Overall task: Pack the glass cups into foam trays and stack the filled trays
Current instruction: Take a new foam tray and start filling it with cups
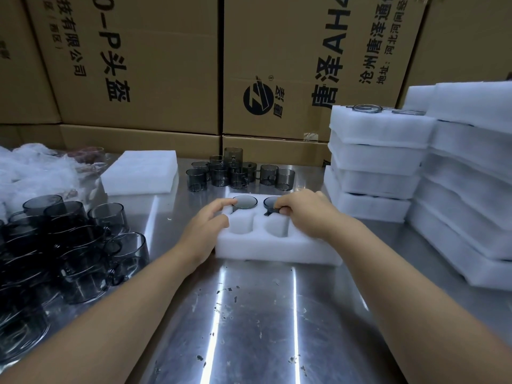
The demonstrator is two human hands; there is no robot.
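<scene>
Glass cups (pixel 245 202), two smoky grey ones, sit rim-up in the two far pockets of a white foam tray (pixel 277 250) in the middle of the steel table (pixel 249 314); the two near pockets show only bare foam. The left hand (pixel 206 223) lies on the tray's left edge, its fingers (pixel 221 203) loosely curved and a little spread, with the forefinger tip touching the rim of the left cup and the thumb on the foam beside the near left pocket. The right hand (pixel 302 212) reaches in from the right side; its fingers (pixel 285 209) are curled and pinch the dark handle of the right cup (pixel 270 202), which sits in its pocket.

Just beyond the tray stands a cluster of loose cups (pixel 238 173), upright on the table. A larger heap of cups (pixel 74 245) lies at the near left, many on their sides. A spare foam block (pixel 141 173) rests at the far left beside crumpled plastic wrap (pixel 36 170). At the right a stack of filled trays (pixel 379 162) rises in layers, with cup rims showing in the top one, and a taller foam stack (pixel 471 189) stands just beside it. Printed cardboard boxes (pixel 138 65) wall the back
</scene>
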